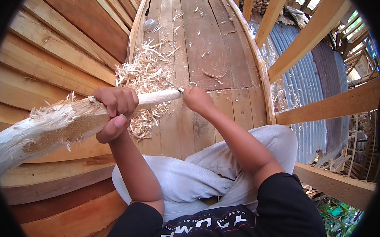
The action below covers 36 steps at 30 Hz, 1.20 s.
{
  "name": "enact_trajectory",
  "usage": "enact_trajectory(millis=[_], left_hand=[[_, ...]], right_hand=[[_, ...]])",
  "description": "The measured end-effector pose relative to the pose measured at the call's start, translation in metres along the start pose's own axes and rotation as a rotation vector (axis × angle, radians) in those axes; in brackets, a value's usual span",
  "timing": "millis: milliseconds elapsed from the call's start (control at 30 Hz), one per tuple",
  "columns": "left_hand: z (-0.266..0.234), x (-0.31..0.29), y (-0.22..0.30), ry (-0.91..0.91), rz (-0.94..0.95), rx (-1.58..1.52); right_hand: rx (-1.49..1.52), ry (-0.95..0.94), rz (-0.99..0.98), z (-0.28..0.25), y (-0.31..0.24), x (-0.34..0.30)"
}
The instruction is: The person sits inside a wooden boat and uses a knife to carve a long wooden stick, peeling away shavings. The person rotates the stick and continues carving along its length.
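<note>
A long pale wooden pole (65, 120) slants from the left rim toward the middle, rough and splintered at its thick end and shaved smooth at its narrower tip. My left hand (116, 111) wraps around it partway along, fingers over the top and thumb on the near side. At the tip, my right hand (197, 99) is closed in a fist. A short dark bit of what looks like a knife blade (181, 91) shows between this fist and the wood; its handle is hidden in the fingers.
Curled wood shavings (147, 72) lie heaped on the plank floor (208, 47) beyond the pole. A small clear cup (150, 25) sits farther back. Stacked boards (53, 49) line the left side. Slanted wooden rails (335, 101) stand at right, with corrugated metal sheets (304, 72) beyond them.
</note>
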<state>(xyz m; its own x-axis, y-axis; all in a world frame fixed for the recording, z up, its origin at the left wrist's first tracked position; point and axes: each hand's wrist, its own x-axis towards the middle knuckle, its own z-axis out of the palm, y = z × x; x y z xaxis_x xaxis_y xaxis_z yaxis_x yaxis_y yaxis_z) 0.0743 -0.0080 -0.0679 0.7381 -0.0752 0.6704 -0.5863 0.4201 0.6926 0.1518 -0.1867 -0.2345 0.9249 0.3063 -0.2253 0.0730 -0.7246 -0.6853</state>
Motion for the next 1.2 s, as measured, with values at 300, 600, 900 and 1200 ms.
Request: enact_trajectory(millis=[300,600,900,1200], left_hand=[[-0.001,0.001,0.002,-0.063,0.0,0.019],[-0.006,-0.006,0.007,-0.031,-0.005,0.01],[-0.005,-0.004,0.006,-0.122,-0.017,0.007],[-0.005,-0.003,0.007,-0.053,0.007,0.049]], right_hand=[[0.033,-0.049,-0.021,-0.009,-0.007,-0.003],[0.038,-0.064,0.035,-0.017,-0.031,-0.016],[0.02,-0.074,0.067,-0.02,-0.034,-0.013],[0.05,0.006,0.043,-0.01,-0.027,-0.01]])
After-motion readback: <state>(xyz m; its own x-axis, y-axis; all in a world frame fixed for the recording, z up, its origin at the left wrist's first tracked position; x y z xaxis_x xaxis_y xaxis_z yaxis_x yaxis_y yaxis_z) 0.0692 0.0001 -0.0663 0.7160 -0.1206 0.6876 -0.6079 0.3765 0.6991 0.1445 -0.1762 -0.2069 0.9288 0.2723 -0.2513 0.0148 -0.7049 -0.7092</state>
